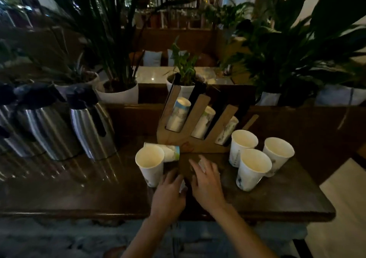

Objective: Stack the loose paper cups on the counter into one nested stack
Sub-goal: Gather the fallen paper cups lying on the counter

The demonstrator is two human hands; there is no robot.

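Observation:
Both my hands are low over the dark wooden counter (277, 194), close together. My right hand (207, 180) lies with spread fingers over a white paper cup (202, 164) on its side, mostly hidden. My left hand (170, 190) curls at that cup's near end, where a white bit shows by the thumb. Just left of my left hand stands an upright cup (150, 165), and behind it another cup (171, 152) lies on its side. Three upright cups stand to the right: a far one (244, 144), a near one (252, 170) and a rightmost one (278, 155).
A wooden cup holder (200, 109) with three slanted stacks of cups stands behind my hands. Steel pump flasks (93, 131) line the left of the counter. Potted plants (118, 93) stand along the back. The counter's right end drops off past the right cups.

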